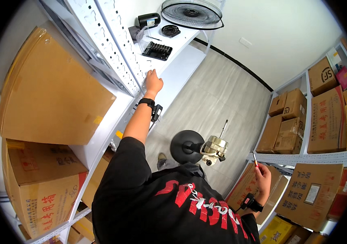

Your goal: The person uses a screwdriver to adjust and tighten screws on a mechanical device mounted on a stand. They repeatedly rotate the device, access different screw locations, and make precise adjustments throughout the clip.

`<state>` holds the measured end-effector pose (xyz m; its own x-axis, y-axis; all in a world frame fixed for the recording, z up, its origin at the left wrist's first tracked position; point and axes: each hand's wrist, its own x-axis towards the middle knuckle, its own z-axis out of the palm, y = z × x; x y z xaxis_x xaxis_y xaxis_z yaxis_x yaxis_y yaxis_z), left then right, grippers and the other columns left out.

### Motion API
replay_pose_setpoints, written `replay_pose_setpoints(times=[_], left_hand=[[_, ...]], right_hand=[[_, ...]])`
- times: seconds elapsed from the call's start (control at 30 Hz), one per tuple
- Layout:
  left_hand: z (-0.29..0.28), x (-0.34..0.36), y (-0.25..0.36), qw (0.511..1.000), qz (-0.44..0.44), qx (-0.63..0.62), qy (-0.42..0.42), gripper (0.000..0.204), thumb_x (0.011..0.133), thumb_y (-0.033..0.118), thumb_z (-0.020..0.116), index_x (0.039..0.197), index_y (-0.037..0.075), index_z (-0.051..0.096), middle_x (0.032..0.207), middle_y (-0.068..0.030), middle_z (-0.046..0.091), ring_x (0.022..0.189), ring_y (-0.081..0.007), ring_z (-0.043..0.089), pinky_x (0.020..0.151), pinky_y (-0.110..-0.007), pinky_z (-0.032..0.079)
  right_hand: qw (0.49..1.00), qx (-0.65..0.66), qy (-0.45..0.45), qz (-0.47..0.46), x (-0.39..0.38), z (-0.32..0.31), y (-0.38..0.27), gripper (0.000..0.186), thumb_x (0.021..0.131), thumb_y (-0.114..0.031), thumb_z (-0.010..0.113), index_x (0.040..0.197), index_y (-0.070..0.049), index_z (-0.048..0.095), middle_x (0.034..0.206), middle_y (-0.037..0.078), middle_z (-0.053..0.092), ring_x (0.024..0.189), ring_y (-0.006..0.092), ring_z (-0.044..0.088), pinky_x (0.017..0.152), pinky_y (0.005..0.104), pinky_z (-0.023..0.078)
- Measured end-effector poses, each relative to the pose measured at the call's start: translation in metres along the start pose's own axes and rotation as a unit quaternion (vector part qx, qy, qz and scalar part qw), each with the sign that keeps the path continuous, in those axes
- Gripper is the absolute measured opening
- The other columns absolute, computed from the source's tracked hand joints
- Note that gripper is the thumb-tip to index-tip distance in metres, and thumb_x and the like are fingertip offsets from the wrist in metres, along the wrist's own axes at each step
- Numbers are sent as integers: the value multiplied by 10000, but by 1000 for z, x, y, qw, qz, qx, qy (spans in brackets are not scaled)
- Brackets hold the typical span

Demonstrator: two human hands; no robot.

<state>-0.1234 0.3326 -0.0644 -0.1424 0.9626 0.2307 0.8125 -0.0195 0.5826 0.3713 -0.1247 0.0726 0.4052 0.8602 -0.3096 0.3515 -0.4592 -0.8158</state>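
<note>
My left hand (pixel 154 83) is at the white shelf (pixel 175 49), its fingers curled together at the shelf surface; whatever they may hold is hidden. Just beyond its fingertips lie small dark pieces, perhaps screws. Behind them sits a black bit case (pixel 157 51) with a raised clear lid and several bits in a row. Held out low on the right, my right hand (pixel 264 179) grips a screwdriver (pixel 256 162) with a red and yellow handle, its shaft pointing up and away. Between my arms stands a fan's metal motor (pixel 215 147), its shaft exposed, beside a round black base (pixel 181 148).
Farther along the shelf are a round fan grille (pixel 191 14), a black motor cover (pixel 148 19) and a round black part (pixel 170 31). Cardboard boxes (pixel 51 89) fill the left rack. More boxes (pixel 289 134) crowd the right rack. Grey floor (pixel 214 89) runs between.
</note>
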Motion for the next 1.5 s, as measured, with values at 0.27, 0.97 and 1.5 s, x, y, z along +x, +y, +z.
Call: replay_pose_setpoints(times=[0.27,0.97,1.5], left_hand=[[15,55,1,996,-77,42,-32,431,846,38,557,1267,-58,560,1305,-263,508,1253,-423,472,1090,-466,398],[40,88,-37,978,-111,-98,149,241,822,31,651,1055,4,709,1176,-220,575,1088,-396,535,989,-435,444],[-64,-74,57,948,99,-300,-31,105,903,99,696,923,-4,691,937,-99,686,827,-198,667,733,-305,541]], right_hand=[[995,0,48,89,-37,-12,-10,197,974,-118,649,1132,-7,686,841,-18,648,686,53,541,575,221,434],[990,-9,78,118,-79,5,-18,227,962,-96,661,1156,21,675,909,8,685,783,82,603,668,233,470],[1000,-23,-14,5,10,-6,-27,247,963,-140,674,1142,30,683,892,7,669,816,81,615,735,240,488]])
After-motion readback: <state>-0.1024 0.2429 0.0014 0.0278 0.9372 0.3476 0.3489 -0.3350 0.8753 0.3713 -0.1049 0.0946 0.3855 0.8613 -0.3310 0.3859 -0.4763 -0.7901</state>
